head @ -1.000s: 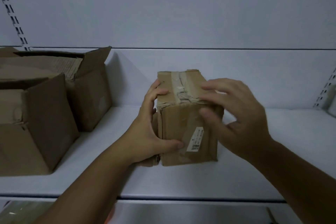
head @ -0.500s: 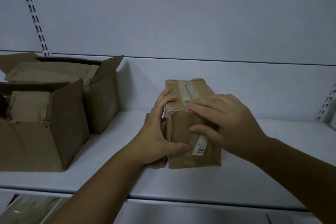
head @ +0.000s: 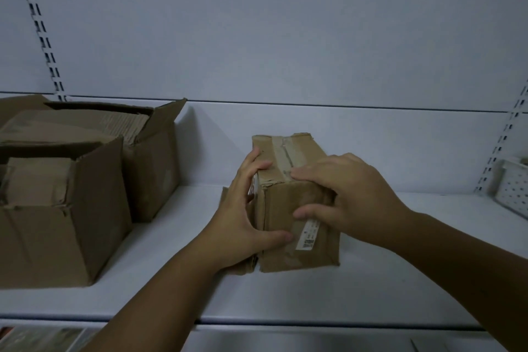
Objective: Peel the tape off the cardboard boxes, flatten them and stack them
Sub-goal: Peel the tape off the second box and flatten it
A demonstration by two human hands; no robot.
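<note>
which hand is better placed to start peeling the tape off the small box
Probably the right hand: its fingertips lie on the tape at the top front edge of the small box, while the left hand grips its left side.

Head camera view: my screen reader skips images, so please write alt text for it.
A left hand and a right hand grip a small taped cardboard box on a white shelf; two larger open boxes stand to its left.

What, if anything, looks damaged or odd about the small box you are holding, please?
The small box is battered: its near top edge is crushed and torn where the tape wrinkles, and a loose flap sticks out beside the left hand. The right hand grips that edge.
</note>
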